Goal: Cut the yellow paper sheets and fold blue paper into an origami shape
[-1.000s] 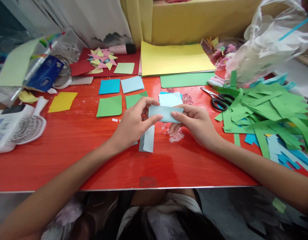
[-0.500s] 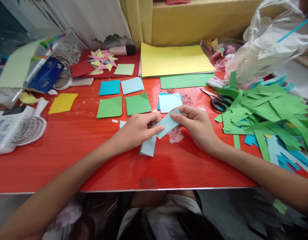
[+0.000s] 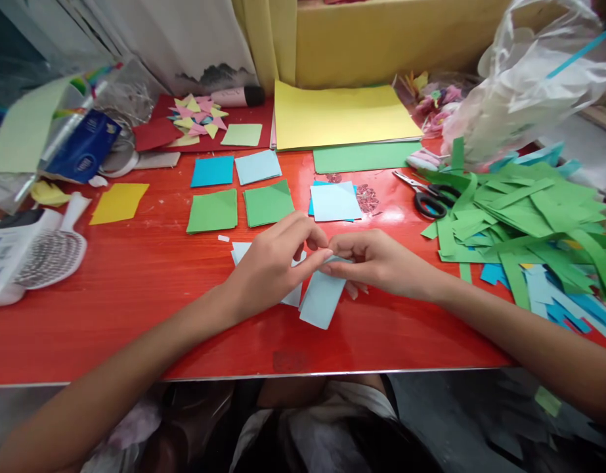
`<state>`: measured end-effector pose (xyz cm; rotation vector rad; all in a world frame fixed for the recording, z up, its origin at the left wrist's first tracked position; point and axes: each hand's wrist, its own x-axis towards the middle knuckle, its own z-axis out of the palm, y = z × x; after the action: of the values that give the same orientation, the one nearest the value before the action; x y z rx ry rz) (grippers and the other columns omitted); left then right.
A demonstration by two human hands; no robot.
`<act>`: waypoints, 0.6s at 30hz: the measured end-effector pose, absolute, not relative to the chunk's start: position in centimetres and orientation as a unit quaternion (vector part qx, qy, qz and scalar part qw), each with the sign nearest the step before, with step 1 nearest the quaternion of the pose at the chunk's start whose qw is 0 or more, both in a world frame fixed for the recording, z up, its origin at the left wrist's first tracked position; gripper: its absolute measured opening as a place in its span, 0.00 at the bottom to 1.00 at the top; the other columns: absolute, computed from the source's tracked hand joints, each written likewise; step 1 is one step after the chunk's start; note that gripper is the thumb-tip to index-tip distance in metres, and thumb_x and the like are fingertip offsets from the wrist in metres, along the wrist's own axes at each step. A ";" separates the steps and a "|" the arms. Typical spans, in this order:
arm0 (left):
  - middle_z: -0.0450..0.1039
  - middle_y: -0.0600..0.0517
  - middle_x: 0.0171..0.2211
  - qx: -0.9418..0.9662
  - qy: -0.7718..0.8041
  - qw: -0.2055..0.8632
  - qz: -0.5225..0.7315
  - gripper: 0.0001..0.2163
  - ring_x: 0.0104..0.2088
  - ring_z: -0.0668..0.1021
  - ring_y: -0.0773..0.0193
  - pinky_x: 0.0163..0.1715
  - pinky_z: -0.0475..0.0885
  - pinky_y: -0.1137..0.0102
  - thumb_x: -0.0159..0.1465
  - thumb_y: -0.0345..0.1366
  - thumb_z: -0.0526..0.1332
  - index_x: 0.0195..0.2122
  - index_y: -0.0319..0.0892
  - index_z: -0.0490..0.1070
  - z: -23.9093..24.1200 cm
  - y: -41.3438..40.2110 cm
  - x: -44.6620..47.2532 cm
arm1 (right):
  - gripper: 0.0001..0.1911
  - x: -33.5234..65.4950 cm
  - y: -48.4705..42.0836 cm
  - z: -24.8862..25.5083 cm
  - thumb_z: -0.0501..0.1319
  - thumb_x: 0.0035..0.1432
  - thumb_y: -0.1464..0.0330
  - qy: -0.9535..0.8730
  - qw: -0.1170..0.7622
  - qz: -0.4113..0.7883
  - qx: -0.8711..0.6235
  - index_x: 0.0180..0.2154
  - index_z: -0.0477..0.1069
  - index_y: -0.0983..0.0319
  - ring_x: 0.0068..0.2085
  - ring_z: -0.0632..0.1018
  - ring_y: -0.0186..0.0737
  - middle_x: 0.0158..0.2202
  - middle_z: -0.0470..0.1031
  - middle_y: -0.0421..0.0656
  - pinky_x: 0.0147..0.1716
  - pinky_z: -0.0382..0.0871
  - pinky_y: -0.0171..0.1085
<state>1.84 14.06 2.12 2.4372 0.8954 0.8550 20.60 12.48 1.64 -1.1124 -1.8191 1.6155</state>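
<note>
A folded strip of pale blue paper hangs tilted toward me from my right hand, whose thumb and fingers pinch its upper end. My left hand meets it there, thumb and forefinger closed on the same upper edge. Under and beside my left hand lie more pale blue papers, partly covered by it. Just beyond the hands, a pale blue square rests on a bright blue one.
Green squares and a blue square lie beyond my left hand. Black-handled scissors sit beside a heap of green paper strips at right. A hairbrush is at far left. Yellow sheets lie at the back.
The pale blue strip has turned from slanting up rightward to pointing down toward me. My right hand has come lower and left, and both hands' fingertips now meet at its upper end.
</note>
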 end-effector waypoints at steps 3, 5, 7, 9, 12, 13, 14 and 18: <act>0.67 0.55 0.27 0.878 0.309 0.178 0.321 0.03 0.27 0.67 0.73 0.26 0.63 0.76 0.64 0.29 0.58 0.32 0.40 0.66 1.9 13.7 1.9 | 0.10 20.7 12.4 1.9 0.58 0.60 0.66 -0.674 0.238 0.557 -0.424 0.28 0.64 0.64 0.18 0.63 0.25 0.19 0.60 0.34 0.17 0.55 0.29; 0.67 0.55 0.27 0.875 0.316 0.186 0.317 0.03 0.27 0.67 0.73 0.26 0.64 0.76 0.64 0.29 0.58 0.32 0.40 0.66 1.9 13.7 1.9 | 0.11 20.9 12.5 1.9 0.58 0.59 0.65 -0.686 0.245 0.538 -0.425 0.26 0.64 0.64 0.19 0.58 0.24 0.19 0.55 0.33 0.17 0.50 0.30; 0.67 0.56 0.28 0.867 0.326 0.212 0.312 0.03 0.26 0.67 0.74 0.26 0.64 0.77 0.63 0.29 0.59 0.31 0.40 0.66 2.1 13.6 2.0 | 0.12 21.0 12.6 1.8 0.59 0.59 0.65 -0.695 0.244 0.527 -0.425 0.26 0.63 0.63 0.20 0.56 0.24 0.20 0.53 0.33 0.18 0.47 0.31; 0.66 0.56 0.28 0.858 0.333 0.245 0.305 0.04 0.27 0.67 0.74 0.26 0.64 0.77 0.63 0.28 0.58 0.30 0.40 0.65 2.3 13.6 2.0 | 0.12 21.1 12.7 1.8 0.58 0.59 0.65 -0.693 0.241 0.527 -0.429 0.26 0.63 0.63 0.21 0.56 0.25 0.20 0.53 0.33 0.18 0.47 0.31; 0.66 0.56 0.27 0.833 0.352 0.314 0.289 0.05 0.27 0.67 0.74 0.26 0.64 0.77 0.63 0.30 0.58 0.30 0.40 0.65 2.5 13.7 2.1 | 0.10 21.1 12.8 1.8 0.58 0.59 0.65 -0.683 0.243 0.532 -0.437 0.28 0.65 0.63 0.21 0.56 0.26 0.20 0.55 0.33 0.19 0.48 0.32; 0.66 0.56 0.27 0.821 0.361 0.337 0.286 0.05 0.26 0.67 0.74 0.26 0.64 0.77 0.63 0.31 0.58 0.30 0.41 0.65 2.5 13.8 2.1 | 0.10 21.1 12.8 1.8 0.59 0.59 0.64 -0.682 0.245 0.531 -0.439 0.28 0.66 0.63 0.22 0.57 0.26 0.21 0.55 0.34 0.19 0.48 0.32; 0.67 0.56 0.27 0.810 0.371 0.355 0.283 0.05 0.26 0.67 0.74 0.25 0.64 0.77 0.63 0.31 0.58 0.30 0.41 0.65 2.4 13.9 2.1 | 0.10 21.0 12.8 1.9 0.59 0.59 0.64 -0.683 0.245 0.528 -0.441 0.28 0.66 0.64 0.22 0.57 0.26 0.21 0.55 0.34 0.20 0.48 0.32; 0.67 0.56 0.29 0.796 0.393 0.365 0.280 0.05 0.26 0.67 0.73 0.26 0.64 0.76 0.62 0.34 0.60 0.31 0.41 0.65 2.2 14.0 2.1 | 0.12 21.0 12.8 1.9 0.60 0.58 0.62 -0.689 0.240 0.517 -0.448 0.28 0.67 0.64 0.23 0.58 0.28 0.22 0.57 0.35 0.21 0.49 0.33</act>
<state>2.15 14.04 2.24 2.0468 1.0100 0.7202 21.02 12.81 1.92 -1.2252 -1.8857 1.4156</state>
